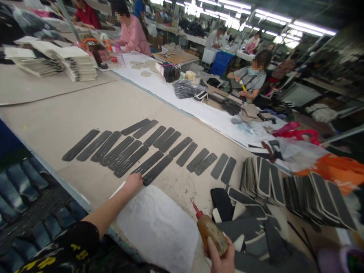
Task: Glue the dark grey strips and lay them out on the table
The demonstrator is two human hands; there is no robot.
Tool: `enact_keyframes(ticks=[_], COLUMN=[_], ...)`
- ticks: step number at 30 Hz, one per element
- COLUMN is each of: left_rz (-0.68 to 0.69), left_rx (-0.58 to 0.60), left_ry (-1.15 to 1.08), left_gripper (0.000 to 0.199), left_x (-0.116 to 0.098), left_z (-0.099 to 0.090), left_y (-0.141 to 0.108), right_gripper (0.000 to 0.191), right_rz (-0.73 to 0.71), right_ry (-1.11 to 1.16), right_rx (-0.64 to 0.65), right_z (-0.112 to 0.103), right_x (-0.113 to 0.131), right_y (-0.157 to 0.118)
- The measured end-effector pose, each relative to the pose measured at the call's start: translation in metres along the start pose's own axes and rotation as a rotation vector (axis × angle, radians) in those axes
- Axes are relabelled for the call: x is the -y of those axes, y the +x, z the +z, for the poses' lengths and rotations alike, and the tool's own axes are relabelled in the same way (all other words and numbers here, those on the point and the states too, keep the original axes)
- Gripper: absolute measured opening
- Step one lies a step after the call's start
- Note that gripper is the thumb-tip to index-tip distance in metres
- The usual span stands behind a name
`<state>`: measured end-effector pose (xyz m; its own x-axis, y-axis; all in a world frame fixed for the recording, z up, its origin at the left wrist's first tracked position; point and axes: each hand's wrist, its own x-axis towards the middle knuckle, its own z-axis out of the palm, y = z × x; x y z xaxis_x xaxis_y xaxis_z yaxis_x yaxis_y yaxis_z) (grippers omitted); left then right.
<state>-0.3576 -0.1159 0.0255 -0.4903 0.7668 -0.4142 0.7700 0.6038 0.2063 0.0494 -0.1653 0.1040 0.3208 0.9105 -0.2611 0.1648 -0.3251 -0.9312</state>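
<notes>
My left hand (pixel 134 182) reaches over the paper-covered table and pinches the near end of a dark, glossy rounded strip (pixel 147 163). Beside it lies another wet-looking strip (pixel 157 168). More grey strips are laid out in slanting rows to the left and right, many with shiny streaks. My right hand (pixel 223 256) is wrapped round a brownish squeeze bottle (pixel 212 233) with a red nozzle that points up and left. Under and between my arms is a white sheet (pixel 159 227).
Stacks of grey, light-edged pieces (pixel 263 178) stand at the right, with loose dark pieces (pixel 256 239) in front. Stacked pale pieces (pixel 71 62) sit at the far left. An orange bag (pixel 338 170) lies at the right edge. Several people work at tables beyond.
</notes>
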Motion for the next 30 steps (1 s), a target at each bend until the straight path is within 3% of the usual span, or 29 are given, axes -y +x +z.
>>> enact_keyframes(ticks=[3,7,10,12,14,16,18,20,24,30], left_rz=[0.032,0.06,0.181,0.354,0.576,0.679,0.634,0.588,0.574,0.553], left_rx=[-0.008,-0.048,-0.237,-0.324,-0.238,-0.038,0.175,0.271,0.303,0.314], left_ry=[0.088,0.181,0.135,0.028,-0.107,-0.218,-0.235,-0.196,-0.141,-0.158], left_gripper=[0.023,0.027,0.032,0.032,0.03,0.029,0.029,0.032,0.033,0.019], left_x=[0.001,-0.005,-0.036,-0.075,-0.124,-0.175,-0.221,-0.255,-0.294,-0.311], left_z=[0.001,0.0,0.0,0.008,0.026,0.053,0.083,0.11,0.144,0.153], left_y=[0.002,0.004,-0.008,-0.028,-0.056,-0.086,-0.113,-0.133,-0.15,-0.153], right_gripper=[0.068,0.069,0.066,0.064,0.062,0.062,0.063,0.064,0.068,0.068], right_rz=[0.141,0.163,0.159,0.152,0.145,0.145,0.15,0.157,0.175,0.201], right_ry=[0.041,0.092,0.158,0.216,0.28,0.332,0.355,0.359,0.37,0.38], right_rx=[-0.016,-0.017,-0.059,-0.114,-0.18,-0.242,-0.29,-0.329,-0.407,-0.453], right_z=[-0.012,-0.035,-0.052,-0.065,-0.08,-0.096,-0.113,-0.13,-0.158,-0.173], right_x=[0.001,-0.008,-0.017,-0.022,-0.024,-0.026,-0.029,-0.034,-0.045,-0.049], right_y=[-0.002,-0.009,-0.017,-0.022,-0.026,-0.028,-0.029,-0.03,-0.033,-0.037])
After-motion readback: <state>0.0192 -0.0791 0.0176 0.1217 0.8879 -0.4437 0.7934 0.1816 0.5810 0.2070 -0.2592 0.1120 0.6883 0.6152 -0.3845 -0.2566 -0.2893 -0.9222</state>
